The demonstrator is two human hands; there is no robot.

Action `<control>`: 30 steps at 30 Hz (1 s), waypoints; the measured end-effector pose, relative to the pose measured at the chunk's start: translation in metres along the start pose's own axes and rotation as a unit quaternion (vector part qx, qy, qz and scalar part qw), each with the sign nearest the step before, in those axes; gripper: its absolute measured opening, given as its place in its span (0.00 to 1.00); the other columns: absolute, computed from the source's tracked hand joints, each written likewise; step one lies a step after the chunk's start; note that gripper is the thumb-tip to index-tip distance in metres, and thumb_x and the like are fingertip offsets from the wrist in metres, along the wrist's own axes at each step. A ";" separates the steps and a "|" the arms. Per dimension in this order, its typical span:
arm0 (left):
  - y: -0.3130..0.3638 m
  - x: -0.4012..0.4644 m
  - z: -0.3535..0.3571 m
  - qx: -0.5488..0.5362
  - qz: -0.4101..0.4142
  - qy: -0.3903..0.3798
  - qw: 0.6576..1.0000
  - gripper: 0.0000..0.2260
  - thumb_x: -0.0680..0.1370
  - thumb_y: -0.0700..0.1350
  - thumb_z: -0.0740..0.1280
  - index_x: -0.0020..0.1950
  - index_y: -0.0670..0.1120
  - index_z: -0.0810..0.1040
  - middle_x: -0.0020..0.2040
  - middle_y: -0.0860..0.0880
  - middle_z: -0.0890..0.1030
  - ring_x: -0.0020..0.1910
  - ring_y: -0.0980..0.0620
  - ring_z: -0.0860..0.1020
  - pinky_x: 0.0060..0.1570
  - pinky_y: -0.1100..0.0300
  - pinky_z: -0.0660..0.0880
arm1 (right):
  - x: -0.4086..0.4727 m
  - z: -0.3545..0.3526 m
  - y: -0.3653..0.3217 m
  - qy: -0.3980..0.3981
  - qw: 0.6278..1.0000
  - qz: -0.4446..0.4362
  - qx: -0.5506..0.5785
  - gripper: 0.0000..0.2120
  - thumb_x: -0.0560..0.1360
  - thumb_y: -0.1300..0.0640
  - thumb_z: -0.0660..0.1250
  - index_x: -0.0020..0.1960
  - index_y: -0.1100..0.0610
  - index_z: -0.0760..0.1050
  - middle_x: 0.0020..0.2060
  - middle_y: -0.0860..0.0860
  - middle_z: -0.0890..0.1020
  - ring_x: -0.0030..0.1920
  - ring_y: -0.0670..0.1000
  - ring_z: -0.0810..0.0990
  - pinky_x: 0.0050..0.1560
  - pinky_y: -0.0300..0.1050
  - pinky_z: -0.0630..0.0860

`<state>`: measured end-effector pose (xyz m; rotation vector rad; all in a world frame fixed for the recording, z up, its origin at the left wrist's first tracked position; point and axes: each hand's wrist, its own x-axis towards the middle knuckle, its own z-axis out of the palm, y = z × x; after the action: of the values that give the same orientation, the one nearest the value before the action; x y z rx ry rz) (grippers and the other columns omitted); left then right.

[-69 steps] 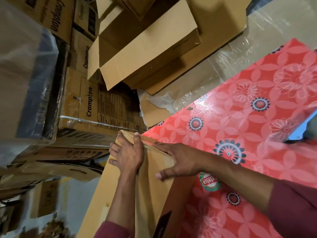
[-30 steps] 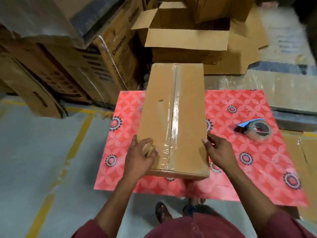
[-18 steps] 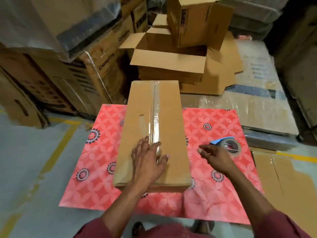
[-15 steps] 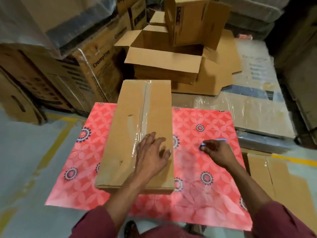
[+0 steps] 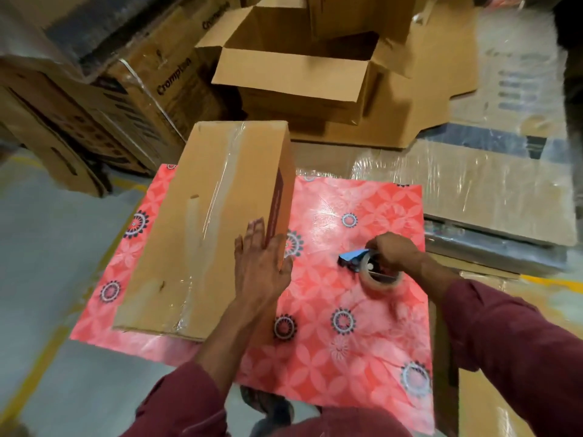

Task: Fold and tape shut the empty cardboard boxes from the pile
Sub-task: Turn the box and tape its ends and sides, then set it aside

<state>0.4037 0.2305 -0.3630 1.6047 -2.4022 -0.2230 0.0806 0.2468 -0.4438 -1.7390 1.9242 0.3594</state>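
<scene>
Steadying the taped box with flat left hand, right hand gripping the tape dispenser, open boxes waiting far behind.

This is a warehouse or packing area. Around a bench covered in red flowered plastic, printed cartons stand stacked behind and to the left, open empty boxes and flattened cardboard lie behind it, shrink-wrapped goods sit to the right, and yellow lines mark the grey concrete floor on the left.
</scene>
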 end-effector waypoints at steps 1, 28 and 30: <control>0.002 -0.002 0.003 -0.022 0.021 0.033 0.999 0.24 0.76 0.55 0.63 0.66 0.45 0.81 0.75 0.34 0.72 0.75 0.33 0.70 0.71 0.34 0.68 | -0.004 0.000 -0.001 0.013 1.000 0.004 0.005 0.17 0.75 0.54 0.69 0.63 0.47 0.81 0.56 0.52 0.85 0.55 0.58 0.83 0.50 0.47 0.80; -0.141 -0.065 -0.127 -0.708 -0.414 -0.317 0.477 0.21 0.83 0.61 0.60 0.56 0.44 0.81 0.51 0.43 0.84 0.51 0.43 0.82 0.50 0.49 0.77 | -0.175 -0.048 -0.342 0.355 0.934 0.031 0.027 0.24 0.65 0.48 0.75 0.59 0.51 0.77 0.51 0.46 0.81 0.60 0.55 0.76 0.34 0.49 0.77; -0.167 -0.074 -0.135 -0.715 -0.418 -0.305 0.471 0.17 0.83 0.57 0.63 0.57 0.44 0.81 0.50 0.43 0.83 0.50 0.43 0.82 0.49 0.48 0.78 | -0.173 -0.045 -0.368 0.342 0.939 0.024 0.023 0.28 0.65 0.47 0.77 0.62 0.49 0.75 0.55 0.47 0.79 0.61 0.55 0.74 0.36 0.51 0.78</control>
<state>0.6169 0.2361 -0.2858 1.3996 -0.3986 -2.3976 0.4400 0.3167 -0.2608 -1.9485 2.4131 -0.3280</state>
